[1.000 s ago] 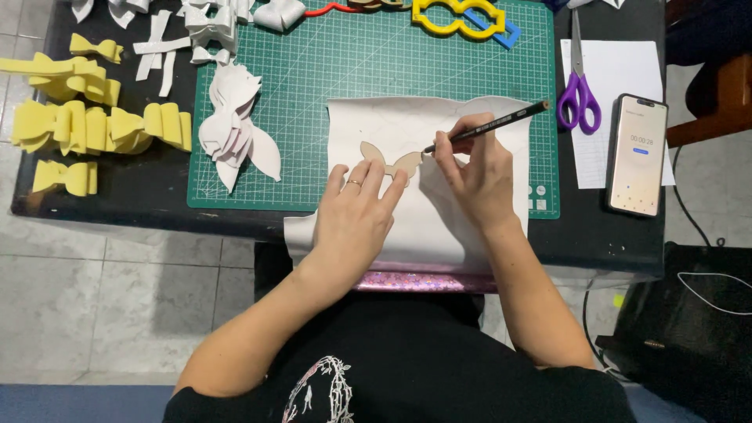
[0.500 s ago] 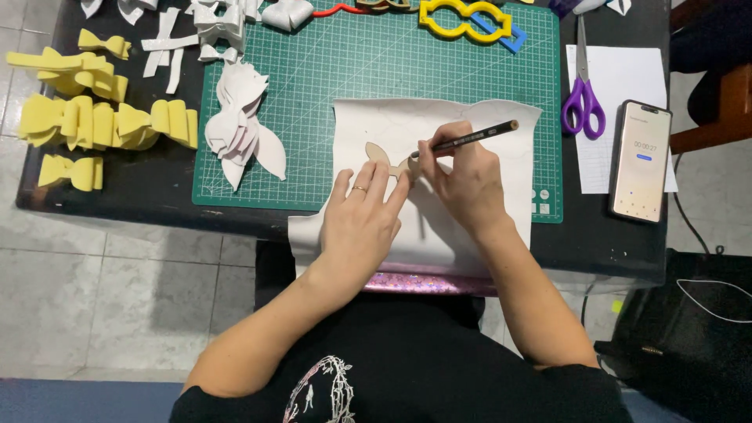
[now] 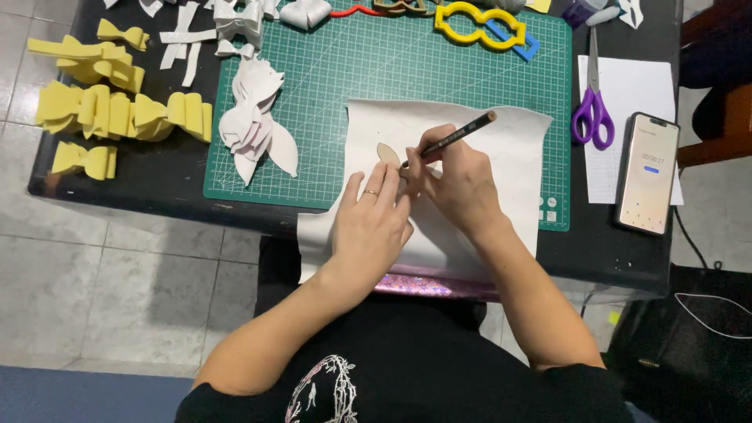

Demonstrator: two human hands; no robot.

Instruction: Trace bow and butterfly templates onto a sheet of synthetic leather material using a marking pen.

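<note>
White sheet material point(image 3: 486, 149), thin and limp like foam or paper-backed fabric, lies across a green cutting mat point(image 3: 376, 70) on a black desk point(image 3: 141, 184), with its near edge drooping over the desk's front. It looks light and floppy, so it likely slides and buckles unless it is pressed flat.

On the sheet rests a small tan template point(image 3: 387, 153), rounded at its visible end and probably stiff card; most of it is hidden under fingers. The left hand point(image 3: 374, 223) lies flat, fingers spread, pinning template and sheet together. That seems the best hold: downward pressure on the template's middle, leaving its edge free. Pinching the sheet would likely crease it.

The right hand point(image 3: 462, 184) is closed around a dark pencil point(image 3: 450, 139) in a writing grip, low near the tip, which touches the sheet at the template's edge, just beside the left fingertips.

Well apart to the left sit yellow foam bows point(image 3: 106, 110) and a stack of white cut shapes point(image 3: 254, 125). To the right lie purple-handled scissors point(image 3: 593, 110) on white paper point(image 3: 634, 86) and a phone point(image 3: 647, 172). A yellow outline stencil point(image 3: 478, 22) lies at the mat's far edge.
</note>
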